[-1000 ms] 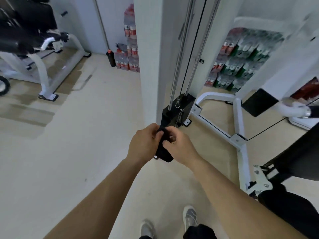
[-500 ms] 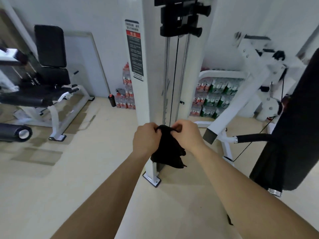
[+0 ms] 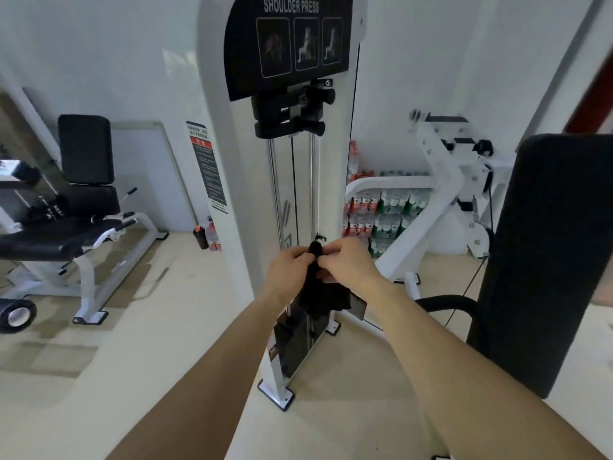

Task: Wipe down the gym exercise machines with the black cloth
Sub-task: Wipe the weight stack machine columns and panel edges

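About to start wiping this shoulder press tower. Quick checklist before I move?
1. Grip on the black cloth: ok; the left hand and right hand both pinch its top.
2. Cloth spread flat for wiping: not ok; it hangs bunched below the hands.
3. Target ahead: ok; the white shoulder press tower stands directly in front.
4. Cloth touching a surface: cannot tell; it hangs before the guide rods.
5. Free hand: not ok; both are on the cloth.

Hidden from your view
Your left hand point(image 3: 290, 270) and right hand point(image 3: 348, 265) cover the top of the black cloth point(image 3: 326, 295); the warning label point(image 3: 208, 172) is too small to read; the black pad point(image 3: 547, 254) runs off the right edge.
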Action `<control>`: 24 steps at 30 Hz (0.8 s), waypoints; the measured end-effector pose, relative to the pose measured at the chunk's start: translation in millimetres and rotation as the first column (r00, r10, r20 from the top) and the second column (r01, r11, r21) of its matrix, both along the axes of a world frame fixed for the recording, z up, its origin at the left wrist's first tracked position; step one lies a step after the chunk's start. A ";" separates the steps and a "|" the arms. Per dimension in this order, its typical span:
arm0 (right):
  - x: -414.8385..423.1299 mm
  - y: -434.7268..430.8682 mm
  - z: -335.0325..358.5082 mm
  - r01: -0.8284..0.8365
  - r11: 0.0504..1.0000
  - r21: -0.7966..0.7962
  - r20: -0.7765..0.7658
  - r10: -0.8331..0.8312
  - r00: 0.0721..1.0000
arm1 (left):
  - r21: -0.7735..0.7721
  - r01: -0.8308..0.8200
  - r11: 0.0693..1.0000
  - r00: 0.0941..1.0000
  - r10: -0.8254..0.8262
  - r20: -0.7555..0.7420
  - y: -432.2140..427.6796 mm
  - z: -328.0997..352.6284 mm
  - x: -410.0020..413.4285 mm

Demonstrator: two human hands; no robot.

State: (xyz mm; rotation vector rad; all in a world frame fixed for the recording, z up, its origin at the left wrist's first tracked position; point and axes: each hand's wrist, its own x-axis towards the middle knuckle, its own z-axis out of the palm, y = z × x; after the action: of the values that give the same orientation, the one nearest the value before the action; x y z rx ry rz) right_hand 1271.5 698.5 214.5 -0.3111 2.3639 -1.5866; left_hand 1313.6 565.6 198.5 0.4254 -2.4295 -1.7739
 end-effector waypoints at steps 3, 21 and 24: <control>-20.7 12.1 5.6 -0.036 0.999 0.025 -0.025 0.036 0.999 | -0.088 0.106 0.991 0.994 -0.108 -0.025 2.7 9.2 -17.6; -253.1 26.4 21.1 -0.018 0.915 0.402 -0.284 0.144 0.948 | -0.219 0.071 0.973 0.969 -0.119 -0.217 -7.2 30.7 -246.6; -288.7 31.4 30.1 0.032 0.913 0.407 -0.315 0.107 0.943 | -0.227 0.108 0.968 0.961 -0.161 -0.227 0.3 31.8 -283.1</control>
State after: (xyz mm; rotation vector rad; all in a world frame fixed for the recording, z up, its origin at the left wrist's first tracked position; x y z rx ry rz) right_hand 982.8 729.9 244.7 -0.5644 2.8458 -1.0432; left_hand 1030.5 566.0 230.3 0.0174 -2.4832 -1.4846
